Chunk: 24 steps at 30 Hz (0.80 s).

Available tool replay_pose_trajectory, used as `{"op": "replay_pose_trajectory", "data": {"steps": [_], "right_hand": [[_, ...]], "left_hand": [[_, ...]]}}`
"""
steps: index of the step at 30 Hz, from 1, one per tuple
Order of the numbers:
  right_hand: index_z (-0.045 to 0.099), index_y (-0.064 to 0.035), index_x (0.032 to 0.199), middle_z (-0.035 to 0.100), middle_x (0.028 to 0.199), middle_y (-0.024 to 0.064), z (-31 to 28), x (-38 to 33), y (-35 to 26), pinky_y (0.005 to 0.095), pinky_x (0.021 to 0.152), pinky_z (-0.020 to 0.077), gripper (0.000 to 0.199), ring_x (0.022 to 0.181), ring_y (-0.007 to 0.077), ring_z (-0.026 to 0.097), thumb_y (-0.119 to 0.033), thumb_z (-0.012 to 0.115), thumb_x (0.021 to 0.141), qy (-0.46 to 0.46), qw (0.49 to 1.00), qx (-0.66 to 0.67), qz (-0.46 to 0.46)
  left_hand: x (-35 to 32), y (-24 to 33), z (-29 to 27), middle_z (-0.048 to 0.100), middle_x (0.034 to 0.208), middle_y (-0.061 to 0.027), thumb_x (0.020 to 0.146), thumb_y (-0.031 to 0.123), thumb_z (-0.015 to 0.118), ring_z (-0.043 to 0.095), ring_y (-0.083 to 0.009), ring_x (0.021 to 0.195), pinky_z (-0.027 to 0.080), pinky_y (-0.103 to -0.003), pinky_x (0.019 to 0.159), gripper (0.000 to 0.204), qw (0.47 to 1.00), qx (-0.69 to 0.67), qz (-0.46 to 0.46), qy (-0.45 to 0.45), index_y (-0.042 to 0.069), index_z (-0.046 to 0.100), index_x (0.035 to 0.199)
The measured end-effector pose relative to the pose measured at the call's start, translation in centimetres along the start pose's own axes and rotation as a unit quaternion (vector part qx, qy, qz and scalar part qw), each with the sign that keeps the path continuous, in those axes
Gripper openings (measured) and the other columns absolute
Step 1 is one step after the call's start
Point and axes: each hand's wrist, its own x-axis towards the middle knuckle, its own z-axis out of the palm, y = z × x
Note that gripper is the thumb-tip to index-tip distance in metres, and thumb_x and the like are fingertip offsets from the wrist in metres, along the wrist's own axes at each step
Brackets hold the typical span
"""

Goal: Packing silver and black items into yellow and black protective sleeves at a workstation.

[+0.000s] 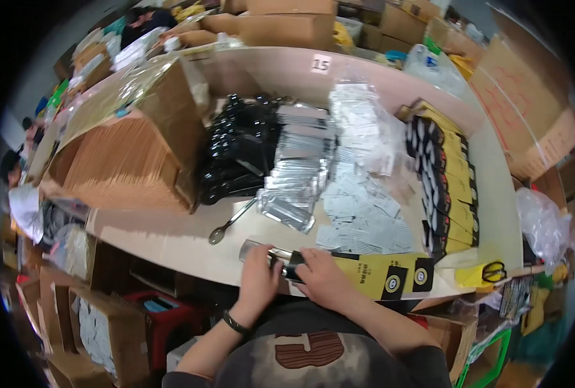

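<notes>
At the table's near edge, my left hand (259, 277) is closed over a shiny silver packet (251, 248), its fingers partly hiding it. My right hand (323, 275) grips a small black object (292, 266) just beside it; its shape is mostly covered by my fingers. Flat yellow and black cartons (371, 275) lie overlapping to the right of my right hand. Ahead of my left hand a long-handled spoon (217, 235) rests on the tabletop. Farther off are a pile of silver foil packets (300, 161) and a spread of white paper slips (362, 213).
A big cardboard box (119, 155) packed with brown sheets stands at the left, beside glossy black items (239, 142). Rows of yellow and black cartons (452, 181) line the right. Scissors (494, 271) lie on something yellow at the right edge. A raised rim (268, 64) borders the table's back.
</notes>
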Motion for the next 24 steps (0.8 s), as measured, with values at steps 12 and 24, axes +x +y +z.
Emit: {"op": "replay_pose_trajectory", "data": {"steps": [12, 24], "right_hand": [[0.063, -0.0064, 0.109, 0.058, 0.11, 0.0212, -0.2, 0.6, -0.9, 0.0468, 0.082, 0.0477, 0.033, 0.099, 0.0376, 0.059, -0.019, 0.065, 0.078, -0.004, 0.994, 0.044, -0.098], [0.065, -0.003, 0.091, 0.054, 0.131, 0.024, -11.7, -6.2, 9.7, 0.0522, 0.096, 0.0434, 0.038, 0.115, 0.0445, 0.053, -0.031, 0.08, 0.071, -0.065, 0.995, -0.078, 0.009]], "left_hand": [[0.7, 0.8, -4.5, 0.06, 0.105, -0.0176, 0.065, 0.019, 0.082, 0.062, -0.0339, 0.095, 0.052, -0.041, 0.078, 0.062, 0.933, 0.194, 0.287, -0.1, 0.004, 0.057, 0.119], [-0.4, 1.7, -3.4, 0.067, 0.098, -0.0163, 0.072, 0.021, 0.08, 0.066, -0.0266, 0.089, 0.053, -0.036, 0.081, 0.044, 0.939, -0.16, -0.072, -0.296, 0.001, 0.059, 0.104]]}}
